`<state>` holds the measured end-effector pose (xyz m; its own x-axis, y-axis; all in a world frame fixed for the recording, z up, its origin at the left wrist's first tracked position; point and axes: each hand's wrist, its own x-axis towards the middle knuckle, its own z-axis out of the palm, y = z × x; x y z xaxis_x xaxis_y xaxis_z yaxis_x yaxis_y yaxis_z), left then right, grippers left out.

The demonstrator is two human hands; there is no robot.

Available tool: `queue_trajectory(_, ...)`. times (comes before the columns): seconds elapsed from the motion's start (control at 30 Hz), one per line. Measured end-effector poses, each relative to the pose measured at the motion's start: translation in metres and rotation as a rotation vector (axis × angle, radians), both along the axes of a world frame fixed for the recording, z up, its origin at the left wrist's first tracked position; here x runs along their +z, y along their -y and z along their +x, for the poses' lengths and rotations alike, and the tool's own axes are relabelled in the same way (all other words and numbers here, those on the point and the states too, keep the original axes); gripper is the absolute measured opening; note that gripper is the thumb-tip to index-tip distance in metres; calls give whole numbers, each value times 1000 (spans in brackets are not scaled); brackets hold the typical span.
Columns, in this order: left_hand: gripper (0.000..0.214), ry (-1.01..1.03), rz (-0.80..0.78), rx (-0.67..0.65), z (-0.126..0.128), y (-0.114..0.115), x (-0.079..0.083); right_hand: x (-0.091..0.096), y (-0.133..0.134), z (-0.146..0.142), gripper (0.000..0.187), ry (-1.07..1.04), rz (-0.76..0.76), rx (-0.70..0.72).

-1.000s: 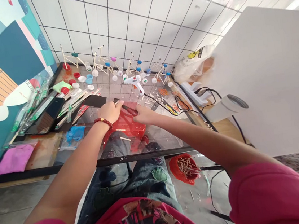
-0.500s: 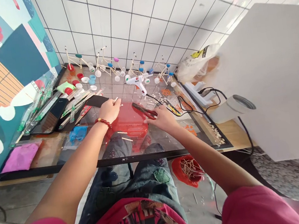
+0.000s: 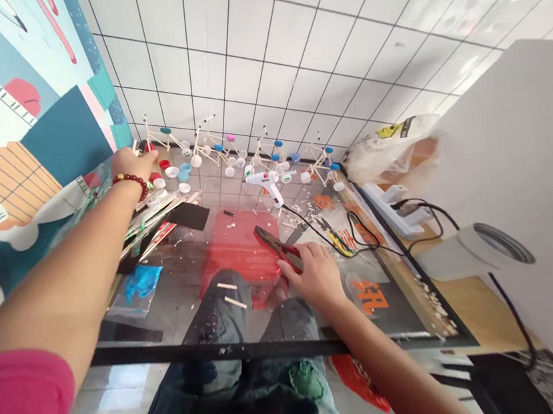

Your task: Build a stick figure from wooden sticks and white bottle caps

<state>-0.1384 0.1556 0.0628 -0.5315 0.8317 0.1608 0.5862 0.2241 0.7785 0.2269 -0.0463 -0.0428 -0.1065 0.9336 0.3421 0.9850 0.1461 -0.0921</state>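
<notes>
Left hand (image 3: 131, 164) is stretched out far left of the glue gun (image 3: 266, 183), fingers curled over the bottle caps (image 3: 171, 173); cannot tell if it holds anything. Right hand (image 3: 315, 275) is in front of the gun, fingers folded loosely over the handles of the pliers (image 3: 275, 246), which lie on the glass desk (image 3: 213, 351).

Risks:
- The long forearm could sweep the stick bundle (image 3: 156, 215) left of the gun.
- The left hand could knock the frail-looking stick models (image 3: 209, 148) behind the gun.
- The loose grip could let the pliers skid on the glass.
- The cord (image 3: 309, 226) right of the gun runs close to the right hand and could snag.

Two cut sticks (image 3: 231, 294) lie loose in front of the gun.
</notes>
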Motion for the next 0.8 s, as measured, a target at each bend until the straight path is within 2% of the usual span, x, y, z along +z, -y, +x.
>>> queue_trajectory(0.07, 45, -304, -122, -18, -24, -24, -7, -1, -1, 2, 41, -40, -3, 22)
queue_trajectory(0.17, 62, -526, -292, -38, -45, -62, -19, -3, -3, 5, 39, -72, -2, 40)
queue_trajectory(0.27, 66, -619, -380, -43, -52, -98, -28, -5, -5, 8, 41, -79, 14, 39)
queue_trajectory(0.37, 63, -667, -428, -91, -51, -124, -31, -6, -7, 10, 42, -97, 7, 44)
queue_trajectory(0.5, 56, -763, -500, -160, -43, -138, -32, -7, -8, 13, 42, -101, 0, 53)
queue_trajectory(0.63, 40, -831, -498, -191, -40, -142, -32, -7, -10, 14, 43, -102, -3, 54)
queue_trajectory(0.8, 31, -757, -452, -200, -44, -145, -34, -7, -9, 15, 42, -131, -25, 39)
